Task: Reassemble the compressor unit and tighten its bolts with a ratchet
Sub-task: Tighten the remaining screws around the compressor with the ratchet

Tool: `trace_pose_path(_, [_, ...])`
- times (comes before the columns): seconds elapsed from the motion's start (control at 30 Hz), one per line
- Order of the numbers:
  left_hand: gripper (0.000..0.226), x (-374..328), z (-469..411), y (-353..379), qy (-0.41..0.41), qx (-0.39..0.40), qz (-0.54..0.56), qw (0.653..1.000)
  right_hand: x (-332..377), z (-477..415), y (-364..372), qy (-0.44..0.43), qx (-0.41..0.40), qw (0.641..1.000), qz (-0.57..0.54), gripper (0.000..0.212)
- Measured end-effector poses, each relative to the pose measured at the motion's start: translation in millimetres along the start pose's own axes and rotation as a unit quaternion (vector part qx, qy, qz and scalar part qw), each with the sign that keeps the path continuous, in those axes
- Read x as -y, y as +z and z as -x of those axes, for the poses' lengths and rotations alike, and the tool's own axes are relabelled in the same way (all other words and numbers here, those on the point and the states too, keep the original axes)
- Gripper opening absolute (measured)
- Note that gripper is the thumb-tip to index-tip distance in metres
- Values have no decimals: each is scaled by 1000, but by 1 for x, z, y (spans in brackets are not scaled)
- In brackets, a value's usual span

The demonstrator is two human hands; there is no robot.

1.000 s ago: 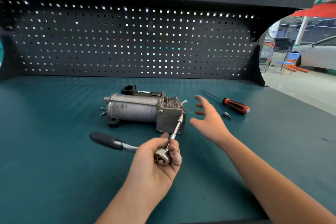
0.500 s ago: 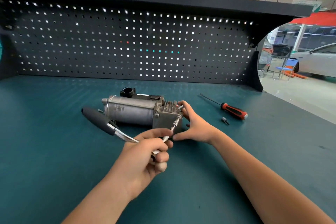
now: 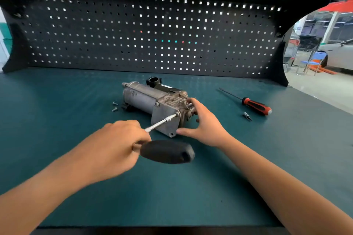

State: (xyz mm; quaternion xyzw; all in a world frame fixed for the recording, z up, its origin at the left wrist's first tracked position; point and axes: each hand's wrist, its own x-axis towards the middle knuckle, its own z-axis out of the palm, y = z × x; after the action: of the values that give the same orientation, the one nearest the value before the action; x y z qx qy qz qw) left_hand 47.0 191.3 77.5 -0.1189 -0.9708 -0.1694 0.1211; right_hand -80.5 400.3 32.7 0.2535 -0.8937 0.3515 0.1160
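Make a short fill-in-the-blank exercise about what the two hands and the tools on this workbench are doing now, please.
1. The right hand holds the grey metal compressor while the left hand grips the steel ratchet with the ____ handle.
2. ____ small loose silver bolts lie just left of the compressor.
3. The long screwdriver with the red-and-black handle lies to the ____ of the compressor.
Missing words: black; Two; right.

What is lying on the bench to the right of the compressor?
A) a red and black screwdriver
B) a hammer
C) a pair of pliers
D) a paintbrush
A: a red-and-black screwdriver lies flat on the green bench, off to the right of the compressor.
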Motion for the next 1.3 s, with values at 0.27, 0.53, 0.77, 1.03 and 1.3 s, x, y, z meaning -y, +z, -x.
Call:
trace_pose_path(0.27, [43,2,5,22,-121,-43,333,934,5,1,3,7,-38,999,-10,84])
trace_pose_path(0.53, [22,6,4,28,-251,42,776,578,7,0,8,11,-63,998,-10,80])
trace_pose_path(0.77, [40,-9,8,27,-233,-19,619,750,7,-1,7,12,-67,998,-12,76])
trace_pose_path(1.03, [61,-24,12,27,54,-37,-196,978,9,0,4,17,-47,999,-5,83])
trace_pose_path(1.3, [41,-18,4,26,-257,19,744,617,11,1,11,17,-62,998,23,89])
